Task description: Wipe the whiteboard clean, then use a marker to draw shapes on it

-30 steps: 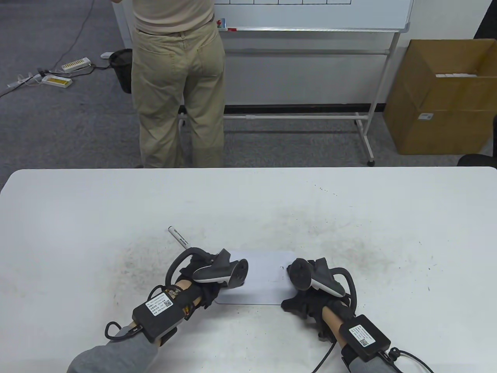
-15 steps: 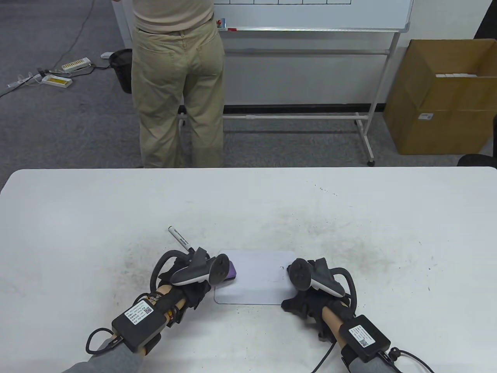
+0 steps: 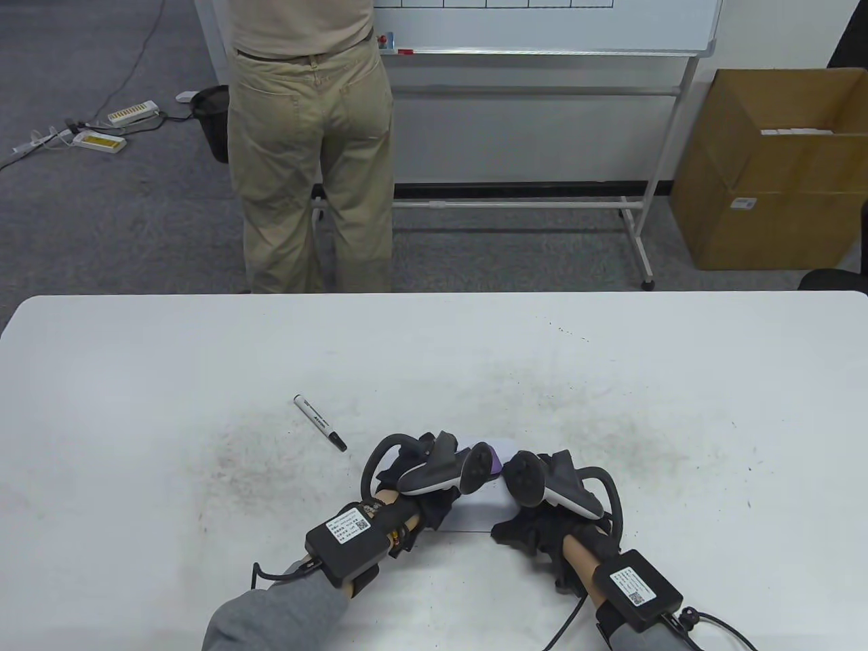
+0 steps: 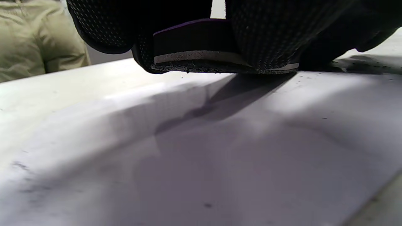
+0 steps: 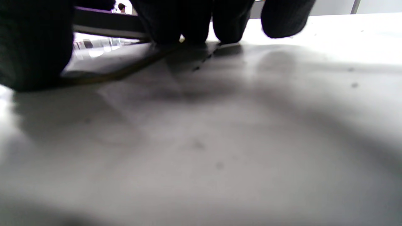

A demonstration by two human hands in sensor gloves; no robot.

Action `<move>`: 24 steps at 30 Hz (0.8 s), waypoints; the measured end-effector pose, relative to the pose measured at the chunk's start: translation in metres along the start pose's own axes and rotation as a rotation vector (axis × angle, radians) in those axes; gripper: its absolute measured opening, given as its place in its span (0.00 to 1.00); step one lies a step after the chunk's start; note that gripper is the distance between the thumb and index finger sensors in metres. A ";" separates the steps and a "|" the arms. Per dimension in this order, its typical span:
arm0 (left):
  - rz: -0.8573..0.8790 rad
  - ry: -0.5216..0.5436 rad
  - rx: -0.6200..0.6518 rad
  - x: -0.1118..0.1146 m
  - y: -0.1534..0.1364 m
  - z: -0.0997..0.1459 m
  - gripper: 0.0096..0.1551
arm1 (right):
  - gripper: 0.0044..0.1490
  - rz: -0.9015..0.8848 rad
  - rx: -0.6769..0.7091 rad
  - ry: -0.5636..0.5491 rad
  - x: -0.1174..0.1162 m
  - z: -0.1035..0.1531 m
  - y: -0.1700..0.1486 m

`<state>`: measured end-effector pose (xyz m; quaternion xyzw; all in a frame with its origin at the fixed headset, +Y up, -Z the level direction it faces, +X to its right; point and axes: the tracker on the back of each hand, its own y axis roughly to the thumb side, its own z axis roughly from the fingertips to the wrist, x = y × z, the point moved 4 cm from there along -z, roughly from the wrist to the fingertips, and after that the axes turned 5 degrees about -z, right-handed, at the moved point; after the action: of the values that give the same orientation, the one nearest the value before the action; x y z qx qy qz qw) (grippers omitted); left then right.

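A small whiteboard (image 3: 478,510) lies flat near the table's front edge, mostly hidden under both hands. My left hand (image 3: 434,468) grips a purple eraser (image 3: 497,462) and presses it on the board's right part, right beside my right hand (image 3: 536,502). In the left wrist view the eraser (image 4: 201,40) sits felt-down on the board (image 4: 251,150), with gloved fingers (image 4: 260,34) curled over it. My right hand's fingertips (image 5: 194,18) rest on the board's right side (image 5: 201,125), holding nothing. A black-capped marker (image 3: 320,423) lies on the table to the left of the hands.
The table (image 3: 135,407) carries grey smudges and dark specks around the board. Beyond its far edge a person in beige trousers (image 3: 312,156) stands facing a large wheeled whiteboard (image 3: 542,27). A cardboard box (image 3: 773,169) stands at the right, a black bin (image 3: 211,119) at the left.
My left hand with the eraser swept left to the board's left edge, then right across the board to beside my right hand. The right hand and marker stayed put.
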<state>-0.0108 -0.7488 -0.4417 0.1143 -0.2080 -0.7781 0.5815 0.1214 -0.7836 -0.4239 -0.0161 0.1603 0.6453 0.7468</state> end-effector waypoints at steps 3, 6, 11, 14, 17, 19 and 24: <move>-0.018 -0.015 0.021 0.000 0.000 0.000 0.34 | 0.63 -0.002 0.001 -0.001 0.000 0.000 0.000; 0.003 -0.068 0.067 0.003 0.001 0.004 0.34 | 0.63 0.001 0.000 0.000 0.000 0.000 0.000; -0.077 -0.063 0.123 0.003 0.002 0.021 0.34 | 0.63 0.004 -0.003 0.002 0.001 -0.001 0.000; -0.082 -0.075 0.123 0.007 -0.005 0.030 0.34 | 0.63 0.001 -0.007 0.008 0.001 -0.001 0.001; -0.123 -0.084 0.110 0.011 -0.019 0.042 0.34 | 0.63 0.005 -0.008 0.011 0.001 -0.001 0.001; -0.130 -0.107 0.090 0.016 -0.033 0.051 0.34 | 0.63 0.004 -0.010 0.012 0.001 -0.001 0.001; -0.177 -0.153 0.005 0.030 -0.082 0.076 0.34 | 0.63 0.003 -0.009 0.013 0.001 -0.001 0.001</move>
<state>-0.1217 -0.7435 -0.4093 0.0741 -0.2429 -0.8323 0.4928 0.1202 -0.7826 -0.4248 -0.0236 0.1622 0.6469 0.7447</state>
